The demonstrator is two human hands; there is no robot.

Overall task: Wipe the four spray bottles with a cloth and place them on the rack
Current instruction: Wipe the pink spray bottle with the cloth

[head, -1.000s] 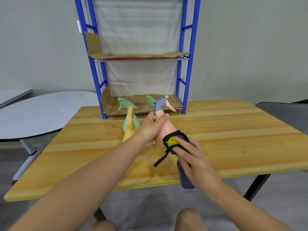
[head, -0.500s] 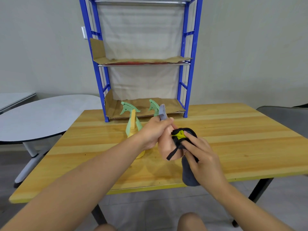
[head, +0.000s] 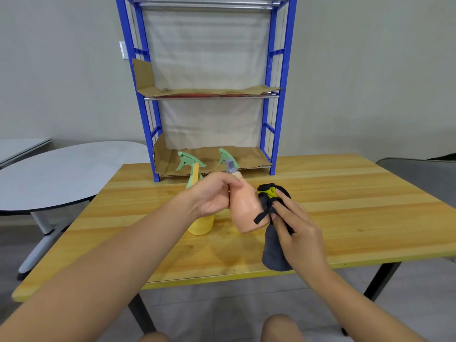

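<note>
My left hand (head: 212, 193) grips the neck of a peach spray bottle (head: 245, 211) with a grey-lilac nozzle, lifted and tilted above the wooden table (head: 345, 208). A dark grey cloth (head: 274, 245) with a yellow tag is held in my right hand (head: 296, 228), which presses it against the bottle's right side. A yellow bottle (head: 201, 224) with a green trigger stands just behind my left hand. Another green trigger (head: 225, 155) shows behind the peach bottle; its body is hidden. The blue rack (head: 283, 95) stands at the table's far edge.
Cardboard sheets line the rack's lower shelf (head: 249, 159) and middle shelf (head: 209, 91); both carry no bottles. A round white table (head: 56, 174) stands to the left. A grey chair back (head: 419, 174) is at the right. My knees show at the bottom edge.
The peach bottle has been lifted and turned, its nozzle now pointing away. My right hand slid the cloth along the bottle's right side. The view tilted upward.
</note>
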